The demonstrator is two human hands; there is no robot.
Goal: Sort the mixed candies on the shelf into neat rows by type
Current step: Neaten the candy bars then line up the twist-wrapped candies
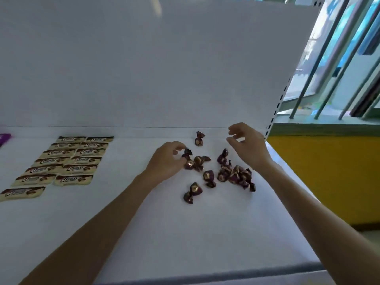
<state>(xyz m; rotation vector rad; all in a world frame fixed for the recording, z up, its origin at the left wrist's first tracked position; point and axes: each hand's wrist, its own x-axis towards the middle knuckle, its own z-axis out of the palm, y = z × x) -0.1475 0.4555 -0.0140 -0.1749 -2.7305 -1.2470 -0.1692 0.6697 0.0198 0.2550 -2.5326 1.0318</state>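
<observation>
left hand: reaching in, pinching one twist candy at left edge of the candy pile | right hand: hovering just behind it, fingers kinda loosely curled, apart, holding nothing

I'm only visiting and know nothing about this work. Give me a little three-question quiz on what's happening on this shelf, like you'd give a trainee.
1. True or false: the cream packets lie in a loose heap.
2. What does the left hand pinch? A) a cream packet B) a dark twist-wrapped candy C) nothing
3. Fill the gap: the unsorted heap of dark candies lies to the person's ___ of the cream packets.

Key: 1 false, they lie in two neat columns. 2 B. 3 right.
</observation>
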